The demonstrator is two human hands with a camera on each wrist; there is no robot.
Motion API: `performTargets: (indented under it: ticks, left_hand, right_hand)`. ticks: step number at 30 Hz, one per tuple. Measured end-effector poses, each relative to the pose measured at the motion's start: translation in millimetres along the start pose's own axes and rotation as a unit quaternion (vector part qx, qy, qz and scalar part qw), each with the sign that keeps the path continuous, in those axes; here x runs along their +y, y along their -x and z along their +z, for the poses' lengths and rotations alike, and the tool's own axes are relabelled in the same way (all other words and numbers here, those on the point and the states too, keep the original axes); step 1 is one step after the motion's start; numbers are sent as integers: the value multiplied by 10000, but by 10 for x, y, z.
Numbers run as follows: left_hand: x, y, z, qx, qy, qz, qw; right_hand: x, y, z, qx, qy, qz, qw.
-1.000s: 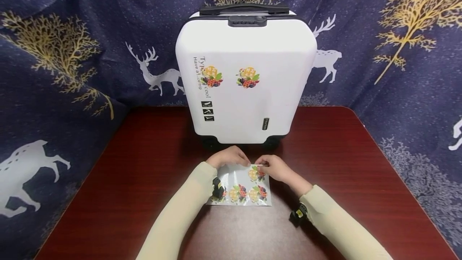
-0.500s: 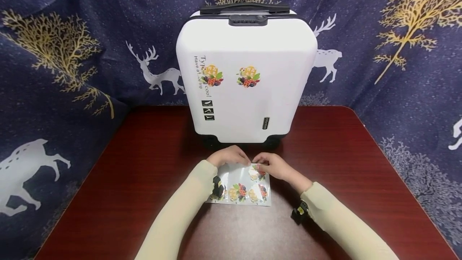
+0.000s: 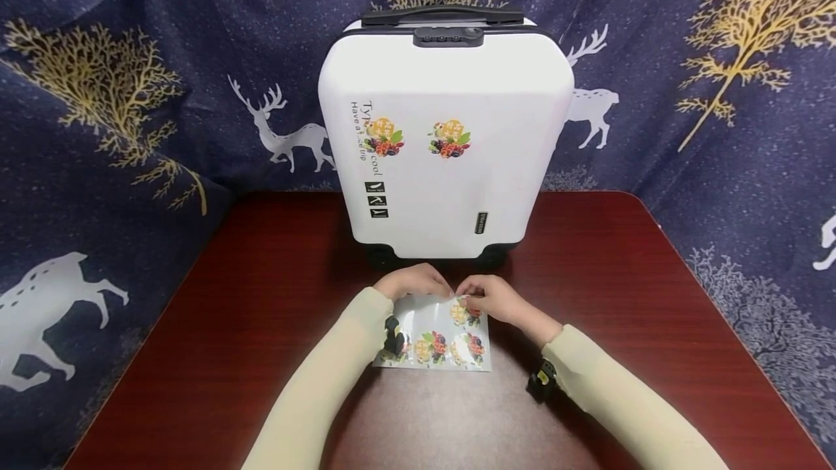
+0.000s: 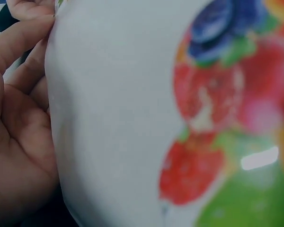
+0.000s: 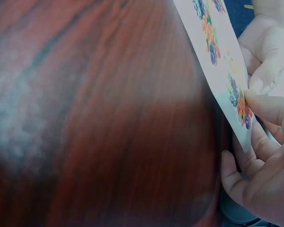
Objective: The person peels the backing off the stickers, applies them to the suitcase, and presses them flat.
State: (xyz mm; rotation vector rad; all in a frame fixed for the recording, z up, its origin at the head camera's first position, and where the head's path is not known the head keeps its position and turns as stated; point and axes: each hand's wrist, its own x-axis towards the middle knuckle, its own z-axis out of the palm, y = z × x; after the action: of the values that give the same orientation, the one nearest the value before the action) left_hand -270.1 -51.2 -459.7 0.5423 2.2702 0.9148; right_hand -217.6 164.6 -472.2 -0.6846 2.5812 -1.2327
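Observation:
A glossy white sticker sheet (image 3: pixel 427 314) printed with several fruit stickers is held up by its far edge, in front of the suitcase. My left hand (image 3: pixel 416 281) pinches that edge near its middle, its fingers behind the sheet in the left wrist view. Close beside it, my right hand (image 3: pixel 494 299) pinches the same edge at the top-right fruit sticker (image 5: pixel 241 104); in the right wrist view the thumb lies on the printed face and the other fingers are behind. The sheet's upper left part is bare white. Its lower left corner is partly covered by the left wrist.
A white suitcase (image 3: pixel 451 187) with a black handle (image 3: pixel 443 17) stands upright at the back of the dark red table (image 3: pixel 620 296). Two fruit stickers are on its front: a left one (image 3: pixel 383 138) over printed lettering and a right one (image 3: pixel 449 139). A patterned blue cloth (image 3: pixel 215 42) hangs behind.
My right hand has shifted slightly left along the sheet's far edge, closer to the left hand. The sheet has moved a little; the left hand stays almost still.

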Motion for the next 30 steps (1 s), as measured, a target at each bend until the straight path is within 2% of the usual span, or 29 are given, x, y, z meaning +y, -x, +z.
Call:
performTargets:
  ticks: [13, 30]
  left_hand:
    - [4, -22, -32, -168, 16, -51, 9998]
    - [-13, -8, -21, 32, 343, -174, 9993]
  right_hand:
    - [-28, -15, -20, 77, -101, 123, 9998]
    - [-78, -33, 2, 138, 12, 208, 9997]
